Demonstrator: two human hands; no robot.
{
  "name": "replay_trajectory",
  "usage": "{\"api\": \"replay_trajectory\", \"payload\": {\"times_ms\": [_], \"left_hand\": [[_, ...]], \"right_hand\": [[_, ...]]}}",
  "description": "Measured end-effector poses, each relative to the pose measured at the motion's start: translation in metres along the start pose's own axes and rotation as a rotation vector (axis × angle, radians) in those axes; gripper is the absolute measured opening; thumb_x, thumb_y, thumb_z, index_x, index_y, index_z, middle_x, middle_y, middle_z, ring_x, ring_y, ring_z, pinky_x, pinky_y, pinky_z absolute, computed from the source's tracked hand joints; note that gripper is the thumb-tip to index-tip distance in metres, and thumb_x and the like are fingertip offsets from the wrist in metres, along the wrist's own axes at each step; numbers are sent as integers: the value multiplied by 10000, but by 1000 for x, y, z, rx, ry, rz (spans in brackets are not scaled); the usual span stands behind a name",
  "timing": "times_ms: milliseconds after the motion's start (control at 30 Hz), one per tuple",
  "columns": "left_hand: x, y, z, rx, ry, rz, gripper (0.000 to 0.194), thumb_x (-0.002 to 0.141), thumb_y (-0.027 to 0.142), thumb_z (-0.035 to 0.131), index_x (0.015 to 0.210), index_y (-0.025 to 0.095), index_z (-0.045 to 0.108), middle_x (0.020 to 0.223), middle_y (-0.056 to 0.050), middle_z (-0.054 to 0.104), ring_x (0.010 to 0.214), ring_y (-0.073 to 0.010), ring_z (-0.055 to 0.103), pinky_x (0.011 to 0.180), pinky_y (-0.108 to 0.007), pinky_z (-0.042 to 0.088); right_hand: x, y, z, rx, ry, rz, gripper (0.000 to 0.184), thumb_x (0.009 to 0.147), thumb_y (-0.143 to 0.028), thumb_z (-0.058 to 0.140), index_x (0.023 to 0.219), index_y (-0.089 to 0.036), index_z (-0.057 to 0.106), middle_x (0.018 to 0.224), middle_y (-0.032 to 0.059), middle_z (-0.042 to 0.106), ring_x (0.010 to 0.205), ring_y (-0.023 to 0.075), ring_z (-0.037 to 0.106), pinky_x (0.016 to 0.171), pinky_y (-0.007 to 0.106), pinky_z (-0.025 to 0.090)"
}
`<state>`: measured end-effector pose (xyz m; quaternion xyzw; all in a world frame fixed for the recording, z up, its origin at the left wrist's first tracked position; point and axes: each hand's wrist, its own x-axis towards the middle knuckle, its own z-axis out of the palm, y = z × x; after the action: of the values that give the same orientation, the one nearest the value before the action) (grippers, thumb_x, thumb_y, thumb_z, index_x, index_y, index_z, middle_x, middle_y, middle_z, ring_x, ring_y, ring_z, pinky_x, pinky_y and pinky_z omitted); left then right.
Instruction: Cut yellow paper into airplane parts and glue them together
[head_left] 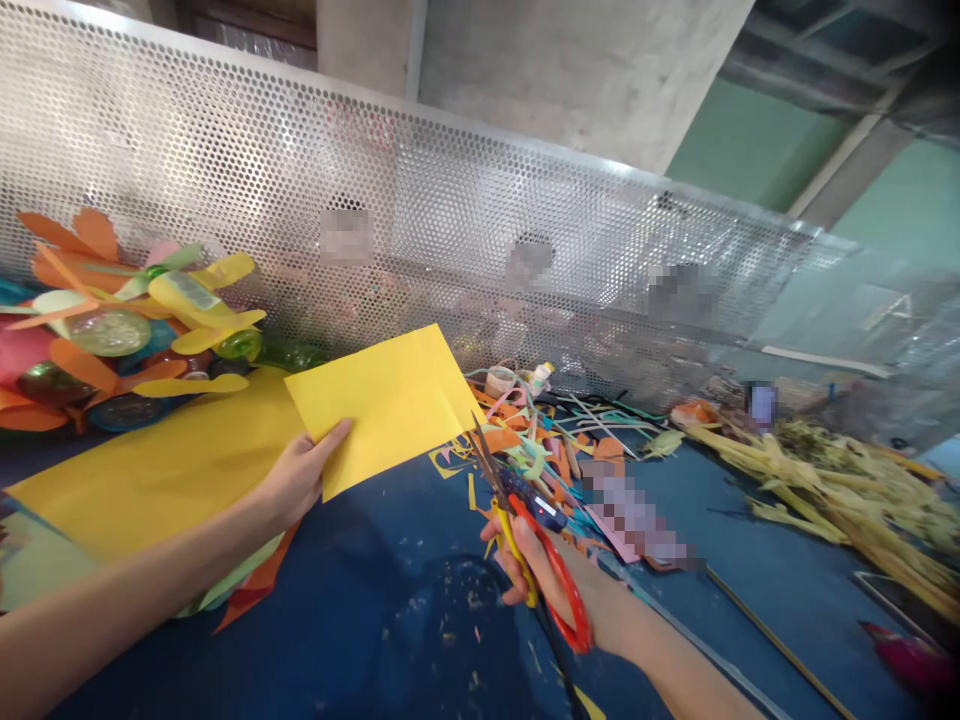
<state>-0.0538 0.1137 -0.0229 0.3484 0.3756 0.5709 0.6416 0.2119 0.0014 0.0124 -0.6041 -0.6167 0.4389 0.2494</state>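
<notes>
My left hand (300,478) pinches a sheet of yellow paper (386,410) by its lower left part, thumb on top, holding it up above the table. My right hand (544,565) grips scissors (517,525) with one red and one yellow handle. The parted blades point up and left, at the right corner of the paper. Whether they have cut into it I cannot tell. Under my left forearm lies a larger yellow sheet (187,465).
Paper flowers and plastic bottle pieces (127,330) pile up at the left. Coloured scraps (540,440) lie beyond the scissors. Pale dried husks (825,480) and a thin stick (776,640) are on the right of the blue table (360,620). A perforated metal screen (450,220) stands behind.
</notes>
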Motion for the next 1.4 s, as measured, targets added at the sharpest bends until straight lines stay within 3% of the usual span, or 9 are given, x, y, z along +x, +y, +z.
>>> {"api": "replay_trajectory", "payload": {"times_ms": [267, 467, 800, 1400], "left_hand": [[-10, -8, 5, -19, -80, -49, 314, 793, 239, 616, 1104, 207, 596, 1127, -77, 633, 948, -240, 636, 797, -325, 546], [-10, -9, 5, -11, -80, -48, 308, 794, 238, 616, 1101, 224, 596, 1113, -62, 641, 943, -228, 639, 793, -316, 549], [-13, -5, 9, -8, -70, -39, 322, 770, 235, 643, 1089, 229, 600, 1058, -56, 668, 900, -211, 657, 771, -299, 558], [-13, -6, 9, -2, -72, -22, 281, 782, 223, 625, 1063, 232, 610, 1090, -48, 653, 945, -219, 640, 790, -302, 550]], "right_hand": [[-2, 0, 4, 23, -55, -94, 449, 850, -582, 329, 983, -204, 531, 822, 15, 469, 715, 137, 518, 684, 285, 537], [-2, -1, 3, 34, -54, -75, 488, 845, -601, 312, 1030, -205, 529, 941, 55, 505, 796, 165, 544, 703, 299, 535], [-1, -4, 4, 1, -2, -57, 576, 819, -653, 269, 1047, -194, 532, 760, 34, 523, 755, 186, 549, 692, 333, 539], [-2, -5, 4, 5, 21, -42, 551, 791, -673, 309, 984, -210, 537, 786, 40, 534, 747, 189, 540, 658, 309, 521]]}}
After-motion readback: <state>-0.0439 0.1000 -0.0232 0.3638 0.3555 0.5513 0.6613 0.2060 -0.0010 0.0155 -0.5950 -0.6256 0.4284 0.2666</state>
